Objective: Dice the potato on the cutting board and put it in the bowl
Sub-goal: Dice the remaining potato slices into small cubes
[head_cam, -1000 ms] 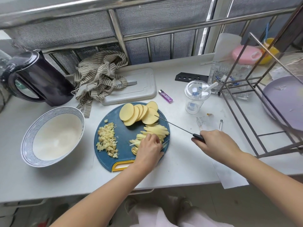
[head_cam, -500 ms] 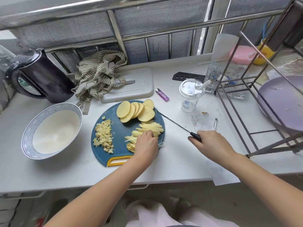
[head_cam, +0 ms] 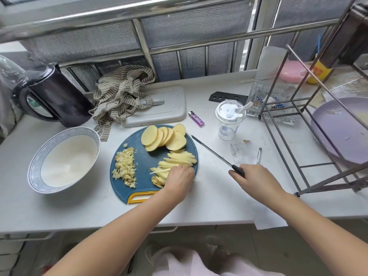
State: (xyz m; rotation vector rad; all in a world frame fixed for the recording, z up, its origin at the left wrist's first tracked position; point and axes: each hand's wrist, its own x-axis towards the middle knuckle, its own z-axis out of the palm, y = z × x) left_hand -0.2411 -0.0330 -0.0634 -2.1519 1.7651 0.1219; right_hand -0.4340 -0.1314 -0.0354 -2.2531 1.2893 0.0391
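Pale yellow potato strips (head_cam: 179,159) on round dark-blue plastic cutting board (head_cam: 145,156), long axis approx 8-to-2 o'clock. Left hand (head_cam: 180,179) curled over their near end. Right hand (head_cam: 256,177), at 3 o'clock off the board, grips black-handled thin knife (head_cam: 211,151), blade twd 10. Next cuts prob go across the strips.

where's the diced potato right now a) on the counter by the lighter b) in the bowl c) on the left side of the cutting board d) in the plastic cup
c: the diced potato lies piled on the left part of the cutting board, and the bowl holds no pieces.
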